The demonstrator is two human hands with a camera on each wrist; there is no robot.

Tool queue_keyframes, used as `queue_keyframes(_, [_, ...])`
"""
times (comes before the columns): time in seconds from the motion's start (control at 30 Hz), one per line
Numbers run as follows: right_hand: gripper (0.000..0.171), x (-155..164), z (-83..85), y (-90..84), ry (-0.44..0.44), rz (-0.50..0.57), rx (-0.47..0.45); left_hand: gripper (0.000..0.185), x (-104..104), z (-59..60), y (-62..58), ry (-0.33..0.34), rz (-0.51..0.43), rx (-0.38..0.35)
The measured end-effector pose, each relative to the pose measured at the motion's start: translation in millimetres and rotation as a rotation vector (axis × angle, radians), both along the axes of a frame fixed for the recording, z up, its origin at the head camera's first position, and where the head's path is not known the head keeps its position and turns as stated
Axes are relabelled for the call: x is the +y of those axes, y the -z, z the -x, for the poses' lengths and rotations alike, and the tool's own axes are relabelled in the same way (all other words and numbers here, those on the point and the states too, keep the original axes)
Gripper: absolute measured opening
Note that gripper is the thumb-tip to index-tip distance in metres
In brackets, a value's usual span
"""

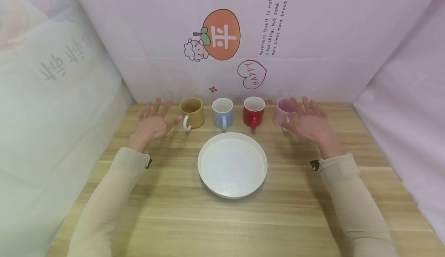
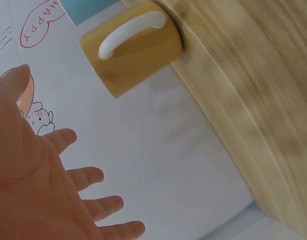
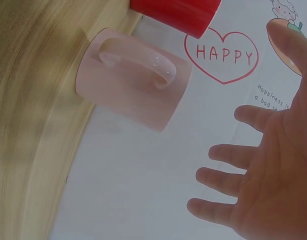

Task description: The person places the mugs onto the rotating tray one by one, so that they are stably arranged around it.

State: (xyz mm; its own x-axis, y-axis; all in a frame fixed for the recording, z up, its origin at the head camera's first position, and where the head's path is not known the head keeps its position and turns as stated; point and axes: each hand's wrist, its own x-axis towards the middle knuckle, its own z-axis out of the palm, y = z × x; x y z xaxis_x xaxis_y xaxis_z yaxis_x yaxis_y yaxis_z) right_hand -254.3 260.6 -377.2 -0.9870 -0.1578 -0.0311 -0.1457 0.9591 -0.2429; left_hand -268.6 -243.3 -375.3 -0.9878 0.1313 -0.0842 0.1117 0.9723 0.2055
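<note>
Fingers spread, my left hand (image 1: 153,125) hovers just left of a mustard-yellow mug (image 1: 196,114) with a white handle; in the left wrist view that mug (image 2: 138,50) is apart from the hand. My right hand (image 1: 311,122), fingers also spread, overlaps a pink mug (image 1: 280,117) in the head view, while the right wrist view shows a gap between the hand and the pink mug (image 3: 123,90). Between these stand a light blue mug (image 1: 219,118) and a red mug (image 1: 251,116). Neither hand holds anything. A round white tray (image 1: 232,164) lies in front of the mugs.
The mugs line up upright along the back of the wooden table (image 1: 208,226), handles mostly facing me. Behind them rises a white printed cloth (image 1: 156,48). White cloth walls (image 1: 45,133) also border the table on the left and right.
</note>
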Motion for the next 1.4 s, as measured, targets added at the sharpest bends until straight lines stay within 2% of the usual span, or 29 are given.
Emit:
queue_keyframes(0.6, [0.093,-2.9,1.8,0.0,-0.006,0.043,0.016,0.084,0.9,-1.7,-3.6,0.003,-0.014,0.009])
queue_keyframes(0.73, [0.091,-3.2,2.4,0.5,-0.005,0.050,0.014,0.089,0.5,-1.7,-3.5,0.008,-0.003,0.015])
queue_keyframes(0.87, [0.088,-3.1,3.1,1.5,-0.006,0.068,0.020,0.094,-0.8,-2.1,-2.6,0.021,0.010,0.022])
queue_keyframes(1.4, [0.073,-6.0,1.8,0.2,-0.031,0.089,0.057,0.089,-0.8,-3.0,-2.1,0.037,-0.024,0.045])
